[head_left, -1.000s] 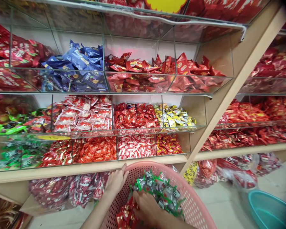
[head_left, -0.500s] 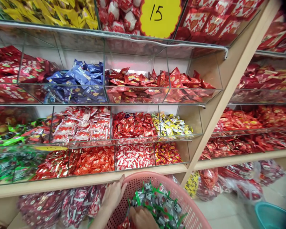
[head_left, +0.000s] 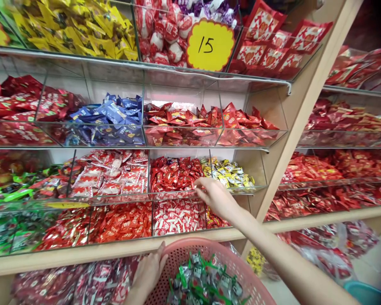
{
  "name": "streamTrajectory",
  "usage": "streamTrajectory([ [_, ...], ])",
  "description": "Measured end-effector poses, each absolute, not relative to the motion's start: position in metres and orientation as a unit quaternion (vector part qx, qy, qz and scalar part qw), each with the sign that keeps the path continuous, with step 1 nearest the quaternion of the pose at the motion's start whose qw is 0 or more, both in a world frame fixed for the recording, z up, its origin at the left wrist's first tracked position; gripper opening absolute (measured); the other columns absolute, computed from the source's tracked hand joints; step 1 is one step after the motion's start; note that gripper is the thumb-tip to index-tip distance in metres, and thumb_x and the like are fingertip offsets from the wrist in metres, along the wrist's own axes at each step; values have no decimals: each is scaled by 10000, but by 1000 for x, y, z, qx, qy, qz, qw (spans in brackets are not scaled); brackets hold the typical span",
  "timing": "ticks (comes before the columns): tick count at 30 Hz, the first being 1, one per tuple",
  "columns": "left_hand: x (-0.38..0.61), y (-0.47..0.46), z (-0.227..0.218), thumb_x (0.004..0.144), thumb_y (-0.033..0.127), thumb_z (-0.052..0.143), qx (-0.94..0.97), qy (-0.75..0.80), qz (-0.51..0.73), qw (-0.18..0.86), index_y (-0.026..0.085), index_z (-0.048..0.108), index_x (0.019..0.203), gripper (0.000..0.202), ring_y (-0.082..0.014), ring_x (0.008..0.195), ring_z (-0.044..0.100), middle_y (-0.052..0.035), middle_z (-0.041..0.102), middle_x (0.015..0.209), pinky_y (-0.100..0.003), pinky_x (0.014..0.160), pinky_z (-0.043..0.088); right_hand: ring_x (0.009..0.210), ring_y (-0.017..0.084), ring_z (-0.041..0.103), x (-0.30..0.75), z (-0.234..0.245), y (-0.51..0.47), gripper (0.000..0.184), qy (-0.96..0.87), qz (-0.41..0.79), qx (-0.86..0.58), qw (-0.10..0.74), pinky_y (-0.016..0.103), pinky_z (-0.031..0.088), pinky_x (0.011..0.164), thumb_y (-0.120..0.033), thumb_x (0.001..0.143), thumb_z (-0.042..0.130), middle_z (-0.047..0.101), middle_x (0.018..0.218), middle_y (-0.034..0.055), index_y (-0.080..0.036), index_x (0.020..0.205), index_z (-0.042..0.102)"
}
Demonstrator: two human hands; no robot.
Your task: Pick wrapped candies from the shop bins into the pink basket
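My left hand (head_left: pixel 149 271) grips the left side of the rim of a pink perforated plastic basket (head_left: pixel 238 256). Inside it lies a pile of clear-wrapped candies (head_left: pixel 206 277) with green twisted ends. My right hand (head_left: pixel 214 195) is stretched out to the shelf, its fingers loosely bent and apart with nothing seen in them. The fingertips are at the front lip of a compartment of red-wrapped candies (head_left: pixel 174 173). Just right of these are yellow-and-white wrapped candies (head_left: pixel 231 173). Below the hand sit red-and-white candies (head_left: pixel 178 216).
Tiered glass-fronted shelves hold more candies, among them blue packets (head_left: pixel 114 112) and yellow packets (head_left: pixel 73 27). A yellow price tag (head_left: pixel 211 45) reads 15. Bags of sweets (head_left: pixel 104 277) lie below the wooden shelf edge (head_left: pixel 108 253). A teal basin (head_left: pixel 365 292) stands at lower right.
My right hand has left the basket and risen to the red candy compartment. My left hand still holds the rim. The view has tilted slightly upward.
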State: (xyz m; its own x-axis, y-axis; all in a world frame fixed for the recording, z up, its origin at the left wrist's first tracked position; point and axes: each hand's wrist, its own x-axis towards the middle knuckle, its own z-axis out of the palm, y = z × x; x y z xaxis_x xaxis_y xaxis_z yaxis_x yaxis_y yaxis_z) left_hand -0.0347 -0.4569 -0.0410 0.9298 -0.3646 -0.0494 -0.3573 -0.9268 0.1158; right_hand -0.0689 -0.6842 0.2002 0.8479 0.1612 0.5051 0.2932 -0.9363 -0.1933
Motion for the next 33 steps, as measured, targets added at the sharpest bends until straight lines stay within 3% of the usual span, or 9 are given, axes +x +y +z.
streamTrajectory([
  [4,-34,-455,-45,917,387,232,980,-189,-31,54,231,315,1390,504,-267,905,654,-106,703,978,-370,762,495,888,196,582,-42,220,-685,175,-109,-212,-971,-33,261,390,702,-77,835,447,653,891,85,-159,913,581],
  [7,-32,-454,-46,917,385,225,979,-191,-27,60,230,313,1390,505,-273,898,654,-96,707,966,-386,759,498,921,225,595,-25,222,-683,269,-118,-167,-974,-95,282,404,709,-23,792,468,665,927,119,-152,998,586],
  [18,-34,-456,-40,915,394,209,981,-182,-47,45,229,278,1405,522,-270,885,654,-98,705,943,-369,750,488,960,233,585,-7,216,-693,332,-145,-130,-976,-100,287,414,750,-36,785,485,670,989,112,-162,1063,616],
  [24,-33,-456,-40,916,398,217,981,-183,-43,50,229,300,1396,516,-265,886,655,-103,705,950,-365,744,490,922,232,571,-12,216,-695,187,-157,-145,-973,-92,290,410,745,-80,822,492,647,948,113,-150,909,642],
  [28,-33,-456,-41,917,393,223,981,-187,-32,49,246,326,1383,500,-273,877,659,-102,707,947,-378,737,494,908,207,550,-26,220,-694,124,-178,-206,-962,-28,288,406,755,-107,832,529,618,929,96,-147,902,622],
  [33,-35,-457,-39,920,391,209,980,-192,-33,41,223,309,1392,512,-279,866,658,-108,705,930,-389,732,496,818,139,537,-64,225,-680,66,-249,-242,-914,212,261,404,745,-141,825,586,605,856,24,-163,877,621],
])
